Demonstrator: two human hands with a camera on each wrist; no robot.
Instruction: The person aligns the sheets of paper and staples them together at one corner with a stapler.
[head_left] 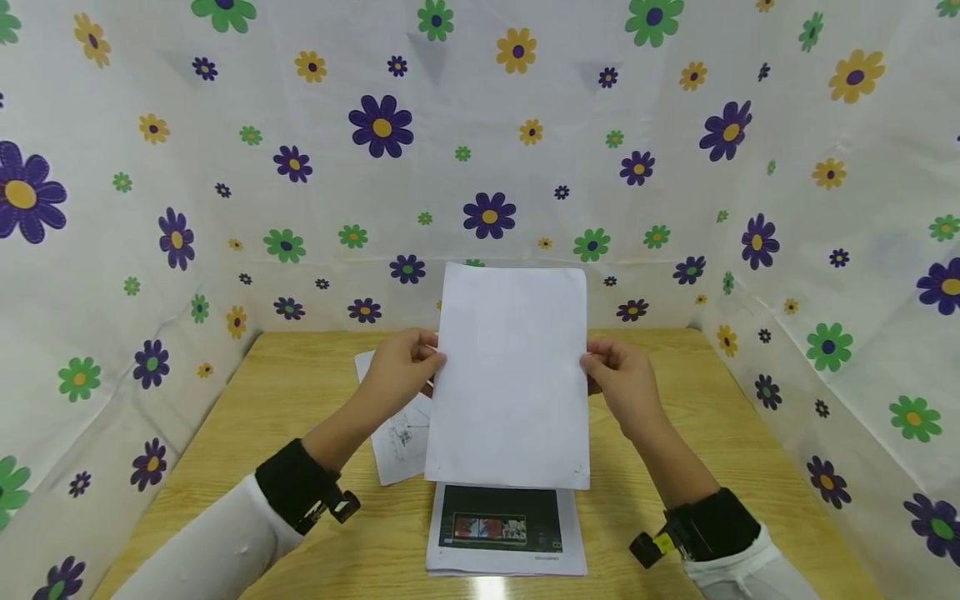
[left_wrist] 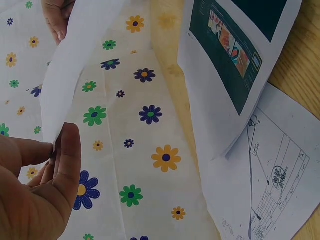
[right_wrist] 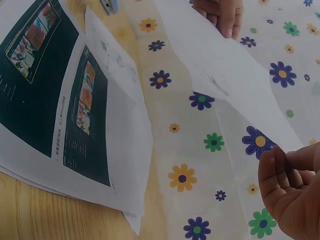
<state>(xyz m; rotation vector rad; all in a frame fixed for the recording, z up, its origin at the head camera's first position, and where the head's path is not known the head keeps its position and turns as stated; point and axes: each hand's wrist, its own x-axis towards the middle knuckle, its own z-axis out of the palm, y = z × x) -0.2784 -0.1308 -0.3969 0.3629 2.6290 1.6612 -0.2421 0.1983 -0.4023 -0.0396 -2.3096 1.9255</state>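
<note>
A white sheet of paper (head_left: 512, 375) is held upright above the table, its blank side toward the head camera. My left hand (head_left: 401, 362) pinches its left edge between thumb and fingers. At the opposite edge, my right hand (head_left: 622, 379) pinches it the same way. Under the raised sheet lies a stack of printed pages (head_left: 506, 562) with dark pictures on the top page. Partly hidden behind the sheet, a page with a line drawing (head_left: 401, 442) lies to the left. In the right wrist view, faint marks show on the sheet (right_wrist: 215, 65).
The wooden table (head_left: 292, 400) reaches back to a flower-printed cloth (head_left: 315, 192) that hangs behind and on both sides. A small light-blue object (right_wrist: 110, 6) appears at the top of the right wrist view; its kind is unclear.
</note>
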